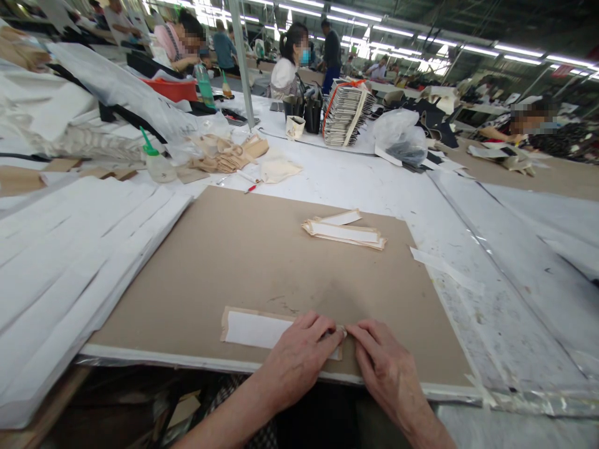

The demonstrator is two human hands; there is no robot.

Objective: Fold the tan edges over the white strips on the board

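Observation:
A tan strip with a white backing [257,328] lies flat near the front edge of a brown board [224,249]. My left hand [304,352] rests over its right part, fingers bent and thumb pressed in at the strip's right end. At that same end, the fingertips of my right hand [386,362] are pinched together on the strip's upper corner. The two hands nearly touch there, and the fingers partly hide the corner. Farther back on the board lies a small pile of similar tan and white strips [346,234].
Long white sheets [84,249] are stacked at the left. Behind the board are a green-capped bottle [159,163], tan scraps [224,153], a red pen [251,188], a tied stack of pieces [346,113] and a plastic bag [401,134]. Several people work beyond.

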